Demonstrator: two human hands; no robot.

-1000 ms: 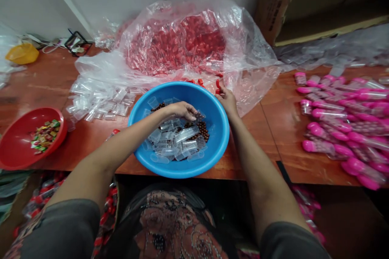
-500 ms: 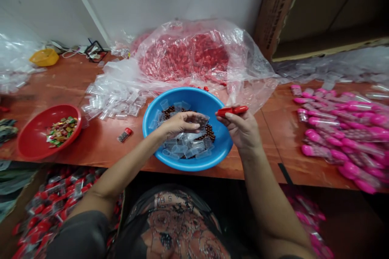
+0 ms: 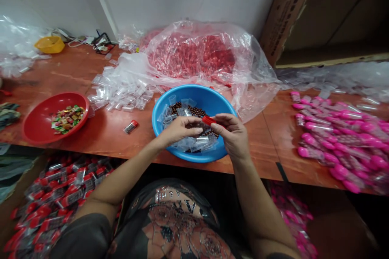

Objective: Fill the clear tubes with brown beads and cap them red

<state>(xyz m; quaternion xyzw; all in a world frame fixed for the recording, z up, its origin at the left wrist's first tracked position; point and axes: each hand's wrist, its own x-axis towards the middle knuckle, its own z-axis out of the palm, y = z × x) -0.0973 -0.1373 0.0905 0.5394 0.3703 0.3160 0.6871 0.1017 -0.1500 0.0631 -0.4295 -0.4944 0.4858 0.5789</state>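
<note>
My right hand (image 3: 232, 133) pinches a red cap (image 3: 208, 120) above the blue basin (image 3: 161, 101). Close on its left, my left hand (image 3: 185, 129) has thumb and fingers pressed around something that is mostly hidden; a clear container was in it a moment before. Inside the basin lie clear plastic containers (image 3: 203, 141) and small brown balls (image 3: 196, 111). One filled container with a red cap (image 3: 131, 126) rests on the table left of the basin.
A red bowl (image 3: 33, 123) of wrapped sweets stands at left, with clear containers (image 3: 121, 89) behind. A plastic bag of red caps (image 3: 194, 54) lies at the back. Pink-capped tubes (image 3: 340, 137) cover the right side. Red-capped containers (image 3: 57, 202) fill a box below left.
My right hand has moved left and down, bringing the red cap up to my left hand's fingers. The whole view has shifted slightly.
</note>
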